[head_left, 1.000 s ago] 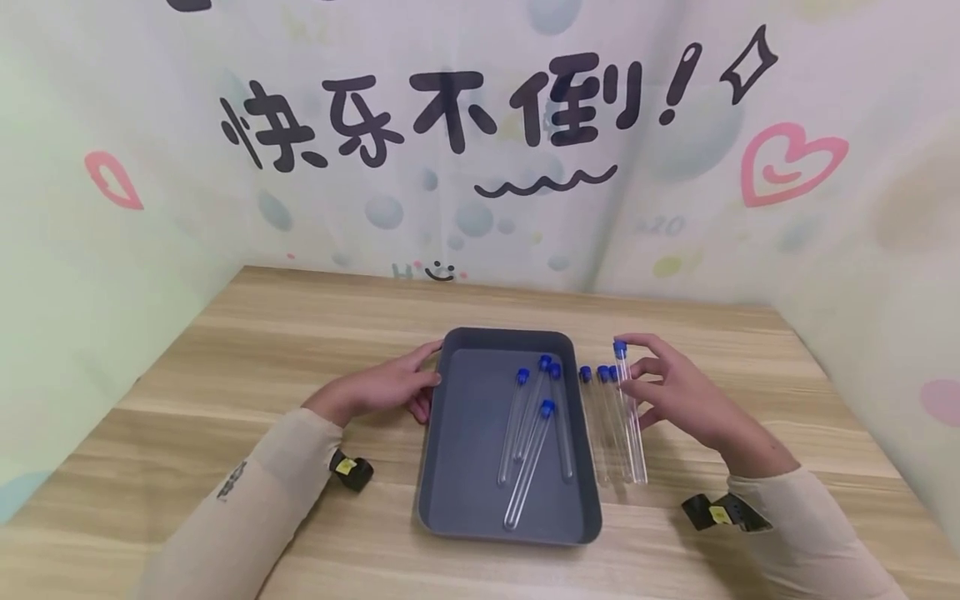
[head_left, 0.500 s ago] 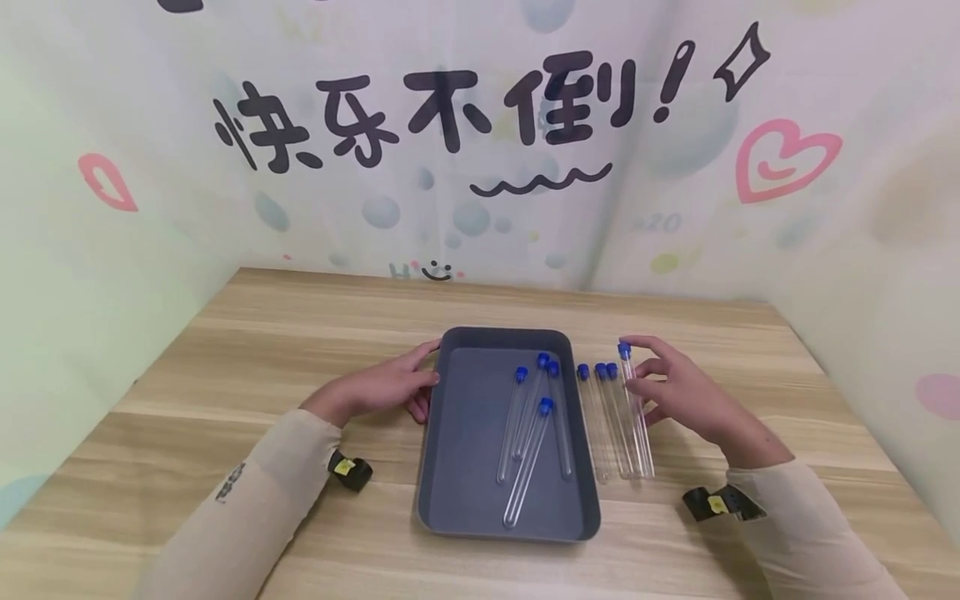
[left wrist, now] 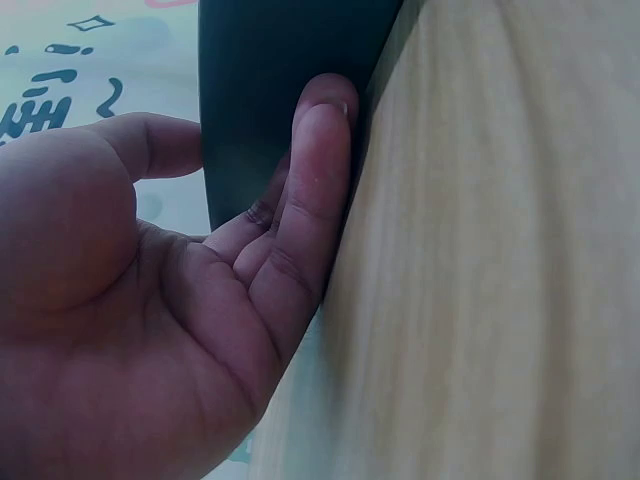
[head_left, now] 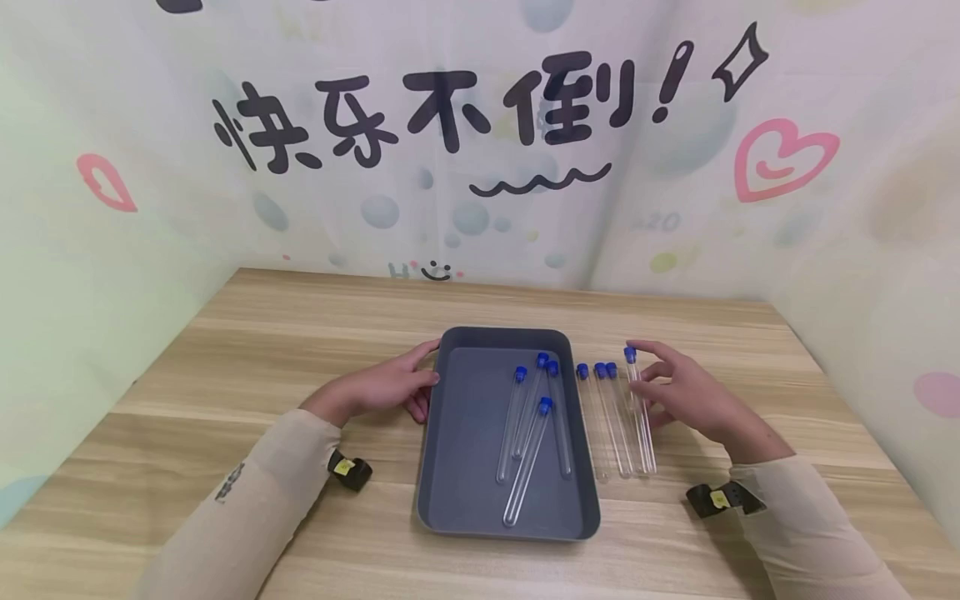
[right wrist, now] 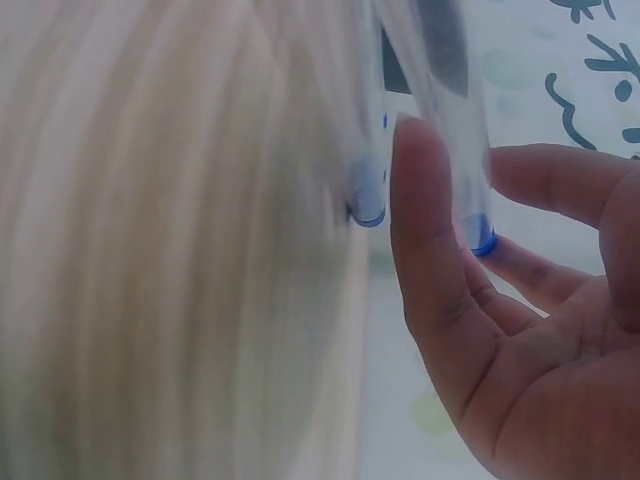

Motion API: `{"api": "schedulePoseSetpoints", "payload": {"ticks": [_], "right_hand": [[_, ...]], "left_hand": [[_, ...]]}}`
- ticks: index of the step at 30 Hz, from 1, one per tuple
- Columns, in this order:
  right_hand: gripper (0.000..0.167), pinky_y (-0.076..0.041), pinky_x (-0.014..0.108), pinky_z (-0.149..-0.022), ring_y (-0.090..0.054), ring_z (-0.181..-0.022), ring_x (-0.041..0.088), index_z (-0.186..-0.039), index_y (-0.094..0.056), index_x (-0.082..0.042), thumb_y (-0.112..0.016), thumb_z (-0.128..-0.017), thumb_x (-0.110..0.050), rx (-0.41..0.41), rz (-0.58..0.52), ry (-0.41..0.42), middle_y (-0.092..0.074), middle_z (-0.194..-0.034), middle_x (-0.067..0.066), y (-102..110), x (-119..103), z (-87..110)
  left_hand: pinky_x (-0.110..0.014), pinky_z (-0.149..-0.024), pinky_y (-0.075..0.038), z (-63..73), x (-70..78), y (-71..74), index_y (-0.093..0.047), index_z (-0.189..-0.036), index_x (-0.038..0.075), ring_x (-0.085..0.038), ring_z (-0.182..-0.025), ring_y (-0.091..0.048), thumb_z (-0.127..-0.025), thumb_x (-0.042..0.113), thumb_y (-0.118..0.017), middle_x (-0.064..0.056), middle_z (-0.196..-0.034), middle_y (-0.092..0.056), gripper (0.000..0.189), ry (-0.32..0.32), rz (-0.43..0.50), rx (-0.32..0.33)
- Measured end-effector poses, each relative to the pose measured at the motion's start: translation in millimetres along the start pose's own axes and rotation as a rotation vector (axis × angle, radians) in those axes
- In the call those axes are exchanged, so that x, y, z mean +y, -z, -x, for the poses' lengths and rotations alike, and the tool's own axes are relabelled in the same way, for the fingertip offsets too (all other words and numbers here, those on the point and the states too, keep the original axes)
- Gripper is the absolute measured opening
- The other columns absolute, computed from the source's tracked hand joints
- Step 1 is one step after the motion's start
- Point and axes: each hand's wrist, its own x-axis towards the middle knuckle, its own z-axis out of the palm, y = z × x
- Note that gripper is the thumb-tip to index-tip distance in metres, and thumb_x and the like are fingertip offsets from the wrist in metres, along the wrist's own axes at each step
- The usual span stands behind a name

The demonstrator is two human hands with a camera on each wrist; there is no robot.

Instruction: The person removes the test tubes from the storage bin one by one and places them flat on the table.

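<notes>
My right hand [head_left: 686,396] pinches a clear test tube [head_left: 642,425] with a blue cap, to the right of the tray. The cap end is up by my fingertips, and the round end slopes down close to the table. Beside it lie several more capped test tubes [head_left: 613,421] along the tray's right side. My left hand [head_left: 382,387] rests against the left wall of the grey tray [head_left: 461,467], thumb at the rim and fingers flat along the outer wall in the left wrist view. Inside the tray lie several test tubes [head_left: 527,467], caps toward the far end.
The wooden table [head_left: 315,300] backs onto a printed cloth [head_left: 480,233] with large black lettering. Pale walls or cloth close in both sides. Black cameras are strapped at the left wrist [head_left: 351,471] and right wrist [head_left: 723,498].
My right hand has shifted slightly right with its test tube, away from the tubes beside the tray, and the tube's cap end has come down a little. The left hand and tray look still.
</notes>
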Motion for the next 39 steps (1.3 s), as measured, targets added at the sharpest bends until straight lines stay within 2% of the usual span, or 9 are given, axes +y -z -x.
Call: {"api": "schedulePoseSetpoints", "payload": {"ticks": [8,17,30,39], "right_hand": [[0.074,-0.063,0.043,-0.066,-0.065,-0.082,0.024,-0.159,-0.018,-0.009,-0.060,-0.099,-0.012,0.006,-0.008,-0.039,-0.058,-0.118,0.029,-1,9,-5.3],[0.070,-0.063,0.042,-0.066,-0.066,-0.085,0.025,-0.157,-0.024,-0.009,-0.061,-0.098,-0.013,0.018,0.031,-0.072,-0.056,-0.121,0.030,-1,13,-9.3],[0.071,-0.063,0.042,-0.063,-0.069,-0.070,0.024,-0.156,-0.024,-0.001,-0.062,-0.098,-0.011,-0.017,0.048,-0.101,-0.053,-0.122,0.032,-3,18,-11.2],[0.069,-0.062,0.042,-0.061,-0.068,-0.067,0.022,-0.156,-0.024,0.001,-0.061,-0.098,-0.011,-0.026,0.093,-0.123,-0.052,-0.126,0.034,-5,16,-9.2]], "left_hand": [[-0.035,-0.074,-0.060,-0.2,-0.2,-0.2,-0.004,-0.162,0.024,-0.022,-0.070,-0.067,-0.107,0.019,-0.039,-0.015,-0.087,-0.063,0.065,0.003,-0.007,0.000],[-0.035,-0.077,-0.060,1.7,-2.9,1.4,-0.003,-0.162,0.023,-0.022,-0.071,-0.068,-0.107,0.020,-0.040,-0.015,-0.088,-0.064,0.066,0.015,-0.010,0.004],[-0.035,-0.078,-0.059,0.2,-6.3,0.8,-0.004,-0.162,0.023,-0.023,-0.071,-0.068,-0.107,0.021,-0.040,-0.015,-0.087,-0.064,0.066,0.018,-0.017,0.009],[-0.036,-0.077,-0.059,-0.9,-4.0,1.4,-0.004,-0.162,0.025,-0.023,-0.071,-0.068,-0.107,0.021,-0.040,-0.015,-0.087,-0.063,0.066,0.015,-0.020,0.008]]}}
